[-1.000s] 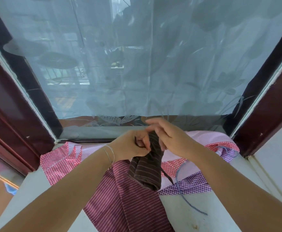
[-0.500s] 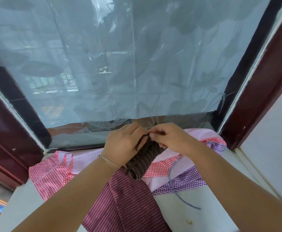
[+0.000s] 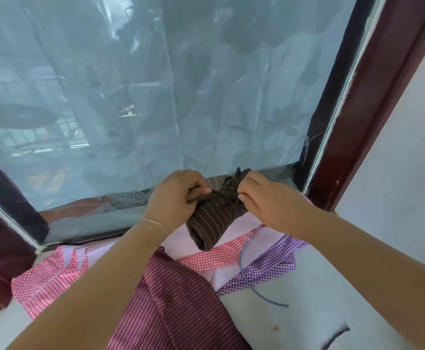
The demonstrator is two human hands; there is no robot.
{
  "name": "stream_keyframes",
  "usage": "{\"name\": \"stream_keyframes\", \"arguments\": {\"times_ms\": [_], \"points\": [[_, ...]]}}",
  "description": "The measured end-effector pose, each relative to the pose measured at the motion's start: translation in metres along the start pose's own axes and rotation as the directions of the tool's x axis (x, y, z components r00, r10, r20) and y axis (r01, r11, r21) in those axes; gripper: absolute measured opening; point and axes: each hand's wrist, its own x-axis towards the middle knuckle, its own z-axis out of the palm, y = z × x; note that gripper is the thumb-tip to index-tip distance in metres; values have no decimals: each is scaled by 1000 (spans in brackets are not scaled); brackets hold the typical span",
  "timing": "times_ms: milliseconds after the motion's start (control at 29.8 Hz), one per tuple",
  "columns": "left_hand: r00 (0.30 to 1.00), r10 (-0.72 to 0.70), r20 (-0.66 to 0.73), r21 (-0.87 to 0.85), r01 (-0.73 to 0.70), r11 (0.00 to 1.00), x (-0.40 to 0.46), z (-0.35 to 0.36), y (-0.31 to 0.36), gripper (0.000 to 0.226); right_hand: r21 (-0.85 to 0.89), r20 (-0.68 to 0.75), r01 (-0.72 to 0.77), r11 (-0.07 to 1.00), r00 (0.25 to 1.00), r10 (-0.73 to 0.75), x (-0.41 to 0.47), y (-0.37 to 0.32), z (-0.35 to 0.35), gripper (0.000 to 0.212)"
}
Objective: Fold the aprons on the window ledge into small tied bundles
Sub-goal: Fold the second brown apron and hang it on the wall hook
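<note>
Item: brown striped apron bundle (image 3: 215, 218), rolled, held above the window ledge (image 3: 294, 322) between my two hands. Long axis runs from lower left, nearest me, up and right toward the glass. Its tie cord (image 3: 228, 198) crosses the far end. My left hand (image 3: 175, 195) lies left of the roll, fingers curled, pinching one cord end; my right hand (image 3: 269, 198) lies right, fingers pinching the other. Both equally near. Next pull, I judge, goes outward, across the axis. Unfolded: maroon striped apron (image 3: 181, 306), pink checked apron (image 3: 47, 279).
</note>
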Motion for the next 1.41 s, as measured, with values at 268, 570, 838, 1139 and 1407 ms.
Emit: {"name": "stream_keyframes", "arguments": {"times_ms": [268, 570, 838, 1139, 1407], "points": [[869, -272, 414, -296, 411, 862, 17, 39, 45, 26, 549, -47, -439, 711, 834, 550, -20, 8, 0, 18], [947, -262, 186, -416, 318, 852, 19, 89, 99, 79, 837, -193, -315, 447, 594, 781, -59, 46, -1, 17], [828, 550, -106, 344, -488, 802, 64, 97, 122, 39, 408, -681, -347, 845, 501, 535, -99, 90, -39, 16], [552, 832, -51, 330, -777, 536, 141, 106, 194, 25, 494, -354, -461, 737, 668, 655, -113, 145, -110, 17], [705, 635, -316, -59, -683, 728, 215, 107, 292, 69, 918, -95, -257, 301, 596, 797, -136, 191, -202, 13]]}}
